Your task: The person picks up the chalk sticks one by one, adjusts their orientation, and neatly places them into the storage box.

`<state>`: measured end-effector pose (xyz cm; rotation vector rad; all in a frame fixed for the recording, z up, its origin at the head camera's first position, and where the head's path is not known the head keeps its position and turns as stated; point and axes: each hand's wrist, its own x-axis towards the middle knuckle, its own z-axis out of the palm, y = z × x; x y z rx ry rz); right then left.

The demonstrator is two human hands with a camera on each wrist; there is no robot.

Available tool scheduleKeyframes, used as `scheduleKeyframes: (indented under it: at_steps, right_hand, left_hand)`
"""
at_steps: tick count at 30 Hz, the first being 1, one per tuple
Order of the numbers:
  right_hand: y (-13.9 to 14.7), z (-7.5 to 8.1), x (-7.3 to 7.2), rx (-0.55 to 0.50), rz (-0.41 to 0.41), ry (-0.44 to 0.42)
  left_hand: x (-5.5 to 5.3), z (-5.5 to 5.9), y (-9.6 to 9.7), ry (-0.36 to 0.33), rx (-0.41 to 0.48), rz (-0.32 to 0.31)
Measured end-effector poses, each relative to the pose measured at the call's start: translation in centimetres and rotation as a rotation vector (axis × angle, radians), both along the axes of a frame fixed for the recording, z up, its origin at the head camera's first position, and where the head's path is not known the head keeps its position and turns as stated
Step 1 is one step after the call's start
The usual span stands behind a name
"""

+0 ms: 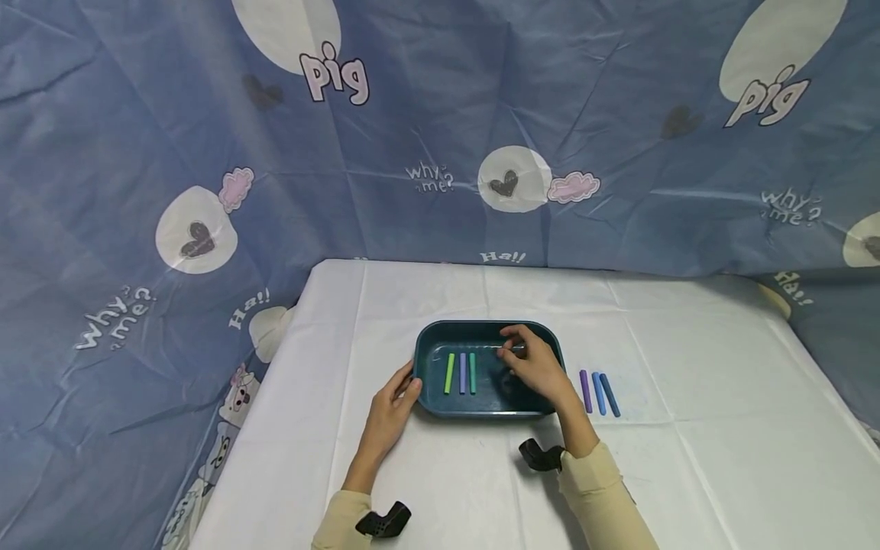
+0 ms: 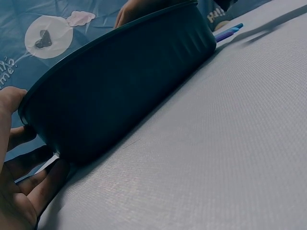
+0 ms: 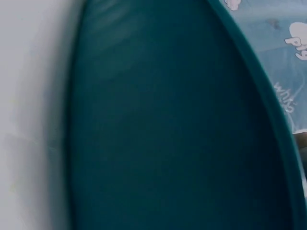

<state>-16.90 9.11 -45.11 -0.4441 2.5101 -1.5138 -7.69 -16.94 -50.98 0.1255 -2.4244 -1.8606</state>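
Observation:
A deep dark teal tray (image 1: 495,409) stands on the white-covered table. My left hand (image 1: 388,412) holds its left end, thumb at the rim and fingers against the outer wall, as the left wrist view also shows. Inside lie a lime-green stick (image 1: 450,373), a violet stick (image 1: 463,373) and a teal stick (image 1: 472,373), all chalk-like and side by side. Over the tray's right half reaches my right hand (image 1: 536,369), its fingers loosely bent and apart, with no stick showing between them. The tray's outer wall (image 3: 168,115) fills the right wrist view.
Right of the tray lie a purple stick (image 1: 586,391), a light blue stick (image 1: 599,393) and a dark blue stick (image 1: 609,395). A creased white cloth (image 1: 722,367) covers the table. Blue printed fabric (image 1: 426,114) hangs behind it and along the sides.

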Motion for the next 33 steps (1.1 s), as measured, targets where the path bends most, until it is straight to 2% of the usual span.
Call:
scheduleKeyframes:
  at_steps: [8,17,23,31,33]
  right_hand:
    - [1.0,0.4,-0.2,0.016,-0.014,0.018]
    - [1.9,1.2,-0.1,-0.020,-0.015,0.023]
    - [2.5,1.3,0.1,-0.013,-0.015,0.022]
    - [3.1,1.3,0.3,-0.054,-0.027,0.023]
    - [3.1,2.2,0.8,-0.049,-0.029,0.027]
  left_hand:
    - [0.0,0.0,-0.1,0.005,-0.005,-0.002]
    - [-0.3,-0.3,-0.1,0.011,-0.021,-0.002]
    - [-0.3,-0.3,-0.2,-0.003,-0.007,-0.010]
    - [-0.2,-0.5,-0.2,-0.003,-0.023,-0.003]
    - [0.1,0.6,-0.1,-0.014,-0.021,-0.016]
